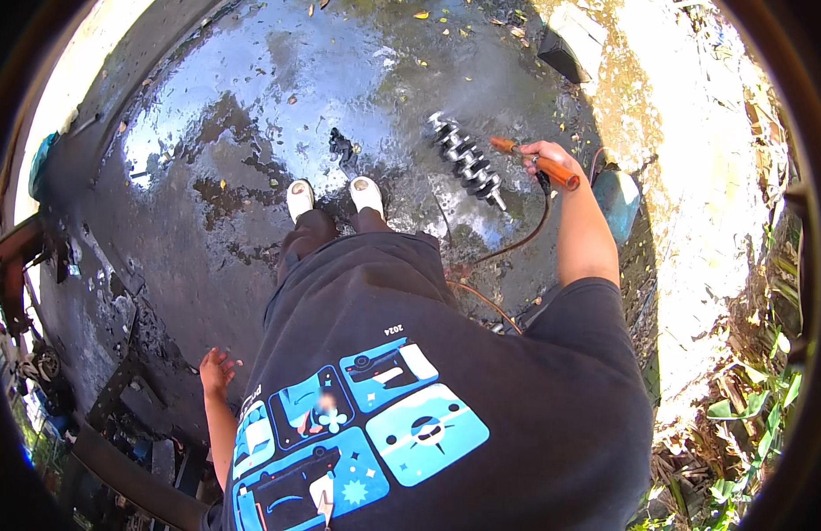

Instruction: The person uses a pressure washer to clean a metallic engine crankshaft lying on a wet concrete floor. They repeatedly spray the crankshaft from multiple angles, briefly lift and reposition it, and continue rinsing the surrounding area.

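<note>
Right hand [548, 157] gripping orange spray gun [536, 163], nozzle pointing up-left at crankshaft [468, 160], crankshaft lying diagonally on wet concrete [251, 115], left hand [215, 370] open, empty

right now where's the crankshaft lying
In the head view, the crankshaft lies on the wet concrete ground ahead and right of the feet, just left of the right hand holding the orange spray nozzle.
</note>
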Tool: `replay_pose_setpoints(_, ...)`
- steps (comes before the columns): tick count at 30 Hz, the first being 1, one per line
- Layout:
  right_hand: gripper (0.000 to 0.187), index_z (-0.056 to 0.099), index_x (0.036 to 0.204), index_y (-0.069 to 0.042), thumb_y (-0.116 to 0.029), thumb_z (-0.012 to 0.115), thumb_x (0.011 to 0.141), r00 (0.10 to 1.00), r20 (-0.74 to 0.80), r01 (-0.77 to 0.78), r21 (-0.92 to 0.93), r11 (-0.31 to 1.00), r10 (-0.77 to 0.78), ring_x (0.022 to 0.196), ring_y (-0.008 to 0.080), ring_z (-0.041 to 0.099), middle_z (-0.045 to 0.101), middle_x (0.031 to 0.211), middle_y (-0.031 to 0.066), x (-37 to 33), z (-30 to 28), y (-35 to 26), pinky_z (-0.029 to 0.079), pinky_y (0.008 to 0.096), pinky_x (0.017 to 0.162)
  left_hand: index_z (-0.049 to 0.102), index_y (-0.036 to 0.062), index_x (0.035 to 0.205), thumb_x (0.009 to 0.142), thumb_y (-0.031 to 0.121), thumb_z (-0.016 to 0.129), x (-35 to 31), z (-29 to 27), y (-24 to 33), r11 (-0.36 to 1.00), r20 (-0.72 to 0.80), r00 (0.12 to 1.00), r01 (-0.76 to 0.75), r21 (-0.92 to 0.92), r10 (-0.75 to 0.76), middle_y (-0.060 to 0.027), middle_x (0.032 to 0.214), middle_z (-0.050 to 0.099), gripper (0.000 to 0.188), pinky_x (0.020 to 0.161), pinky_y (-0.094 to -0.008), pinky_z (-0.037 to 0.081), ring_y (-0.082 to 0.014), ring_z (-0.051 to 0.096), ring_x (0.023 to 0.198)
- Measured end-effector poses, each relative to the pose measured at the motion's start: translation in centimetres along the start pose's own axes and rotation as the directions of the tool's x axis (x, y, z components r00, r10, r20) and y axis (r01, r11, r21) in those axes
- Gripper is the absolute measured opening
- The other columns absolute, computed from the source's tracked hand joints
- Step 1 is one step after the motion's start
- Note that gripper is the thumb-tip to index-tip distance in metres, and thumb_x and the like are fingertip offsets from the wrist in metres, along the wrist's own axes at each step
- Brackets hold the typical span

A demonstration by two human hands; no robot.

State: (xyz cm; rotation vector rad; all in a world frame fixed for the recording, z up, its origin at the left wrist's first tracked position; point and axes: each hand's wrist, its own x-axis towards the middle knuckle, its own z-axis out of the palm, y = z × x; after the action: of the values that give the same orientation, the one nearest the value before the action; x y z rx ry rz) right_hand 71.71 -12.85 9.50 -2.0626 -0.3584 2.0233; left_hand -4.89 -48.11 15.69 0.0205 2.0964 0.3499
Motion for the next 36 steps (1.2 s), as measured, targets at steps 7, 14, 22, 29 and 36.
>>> replay_pose_setpoints(7, 0.021, 0.054, 0.095, -0.002, -0.016, 0.059, 0.082, 0.999, -0.021, -0.042, -0.064, 0.997, 0.040, 0.051, 0.0158, 0.048, 0.052, 0.071, 0.0081, -0.3, 0.2, -1.9, 0.039, 0.0303, 0.048, 0.049, 0.0083, 0.124, 0.089, 0.039, 0.051, -1.3, 1.8, 0.4, 0.999, 0.042, 0.999, -0.022, -0.023, 0.023, -0.0070, 0.110, 0.056, 0.047, 0.067, -0.0304, 0.045, -0.0175, 0.056, 0.082)
replay_pose_setpoints(14, 0.017, 0.053, 0.088, -0.004, -0.017, 0.059, 0.080, 1.000, -0.021, -0.018, -0.184, 0.983, 0.015, 0.049, 0.0151, 0.049, 0.051, 0.064, 0.0058, 0.4, 0.2, -3.4, 0.038, 0.0298, 0.044, 0.051, 0.0088, 0.123, 0.089, 0.040, 0.051, -1.5, 1.5, 0.2, 0.997, 0.014, 0.998, -0.069, -0.018, 0.069, -0.0064, 0.109, 0.056, 0.046, 0.065, -0.0297, 0.045, -0.0169, 0.056, 0.082)
replay_pose_setpoints(22, 0.014, 0.053, 0.080, -0.002, -0.015, 0.059, 0.077, 0.999, -0.027, 0.042, -0.125, 0.991, -0.046, 0.047, 0.0153, 0.048, 0.052, 0.063, 0.0058, -0.1, 0.4, -4.6, 0.038, 0.0299, 0.043, 0.052, 0.0098, 0.122, 0.087, 0.041, 0.052, -1.3, 1.8, -0.3, 0.997, 0.022, 0.997, -0.076, 0.028, 0.075, -0.0058, 0.108, 0.057, 0.046, 0.064, -0.0300, 0.045, -0.0163, 0.057, 0.081)
replay_pose_setpoints(29, 0.014, 0.054, 0.079, -0.003, -0.016, 0.059, 0.076, 0.998, -0.058, 0.008, -0.111, 0.994, -0.015, 0.045, 0.0143, 0.047, 0.052, 0.063, 0.0056, 0.6, 0.4, -5.6, 0.036, 0.0289, 0.042, 0.051, 0.0100, 0.122, 0.087, 0.042, 0.054, -2.1, 2.7, -0.2, 0.997, 0.032, 0.996, -0.079, 0.016, 0.079, -0.0061, 0.106, 0.057, 0.047, 0.063, -0.0297, 0.045, -0.0160, 0.057, 0.080)
replay_pose_setpoints(36, 0.014, 0.054, 0.083, -0.012, -0.025, 0.056, 0.079, 0.998, -0.051, 0.039, -0.143, 0.989, -0.047, 0.045, 0.0087, 0.044, 0.047, 0.059, -0.0042, 1.3, -0.4, -5.5, 0.034, 0.0309, 0.040, 0.051, 0.0086, 0.121, 0.087, 0.040, 0.054, -2.5, 3.2, -0.7, 0.996, 0.043, 0.995, -0.088, 0.014, 0.087, -0.0057, 0.104, 0.057, 0.046, 0.061, -0.0286, 0.044, -0.0152, 0.059, 0.074)
